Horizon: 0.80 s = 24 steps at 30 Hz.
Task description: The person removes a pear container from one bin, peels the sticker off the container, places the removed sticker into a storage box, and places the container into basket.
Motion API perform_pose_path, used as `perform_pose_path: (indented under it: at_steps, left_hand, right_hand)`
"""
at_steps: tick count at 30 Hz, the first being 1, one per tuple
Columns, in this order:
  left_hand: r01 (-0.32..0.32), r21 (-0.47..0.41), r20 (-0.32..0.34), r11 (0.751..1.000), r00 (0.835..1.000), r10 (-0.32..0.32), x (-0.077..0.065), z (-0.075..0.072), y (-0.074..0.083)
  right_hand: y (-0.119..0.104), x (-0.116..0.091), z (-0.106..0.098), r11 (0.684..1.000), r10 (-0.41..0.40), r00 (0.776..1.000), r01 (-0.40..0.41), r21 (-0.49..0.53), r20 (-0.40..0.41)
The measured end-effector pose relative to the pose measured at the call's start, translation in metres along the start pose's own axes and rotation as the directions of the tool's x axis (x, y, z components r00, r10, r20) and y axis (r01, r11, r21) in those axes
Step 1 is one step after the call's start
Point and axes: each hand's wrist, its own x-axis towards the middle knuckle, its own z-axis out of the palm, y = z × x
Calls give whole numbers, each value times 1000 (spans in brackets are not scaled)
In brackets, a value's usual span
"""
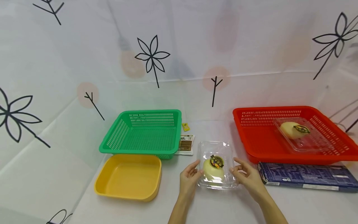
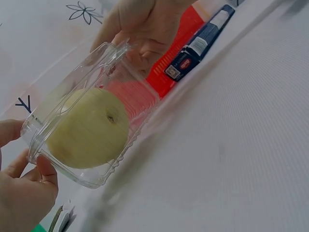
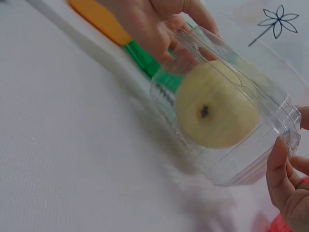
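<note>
Left hand [image 1: 189, 179] and right hand [image 1: 249, 179] are each pinching a side edge of the clear box [image 1: 227, 163], so it's smack between them, fruit [image 1: 211, 171] inside. I'd go light and level; squeezing could probably buckle it or roll the fruit.
</note>
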Motion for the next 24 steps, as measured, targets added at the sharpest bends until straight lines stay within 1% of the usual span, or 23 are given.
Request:
perform_pose_path:
  at_steps: [6,9,12,14,16,18,19,22,24]
  left_hand:
    - [9,18,-5,1000,1000,-9,-1,-6,-3]
    - [6,38,-8,999,1000,-6,-2,-8,-3]
    - [-1,80,0,997,1000,1,-2,-9,-3]
    - [-23,150,9,988,1000,22,0,-10,-2]
    - [-60,234,16,970,998,58,3,-9,0]
    - [-117,321,13,940,993,119,6,-8,3]
    - [-145,365,11,920,988,151,8,-6,6]
    - [-235,430,33,872,969,244,11,4,19]
    - [-269,458,56,848,960,274,12,11,29]
  right_hand:
    - [5,3,2,1000,16,1000,-16,-8,18]
    - [7,3,3,999,40,999,-40,-14,25]
    - [10,4,3,998,66,997,-65,-18,33]
    - [11,4,3,997,76,996,-76,-26,34]
    - [12,5,2,997,79,996,-78,-27,32]
    - [12,5,3,997,77,997,-76,-27,29]
    - [12,5,3,997,76,997,-76,-24,26]
    - [13,5,3,997,71,997,-70,-16,21]
    - [14,4,4,998,69,997,-69,-7,15]
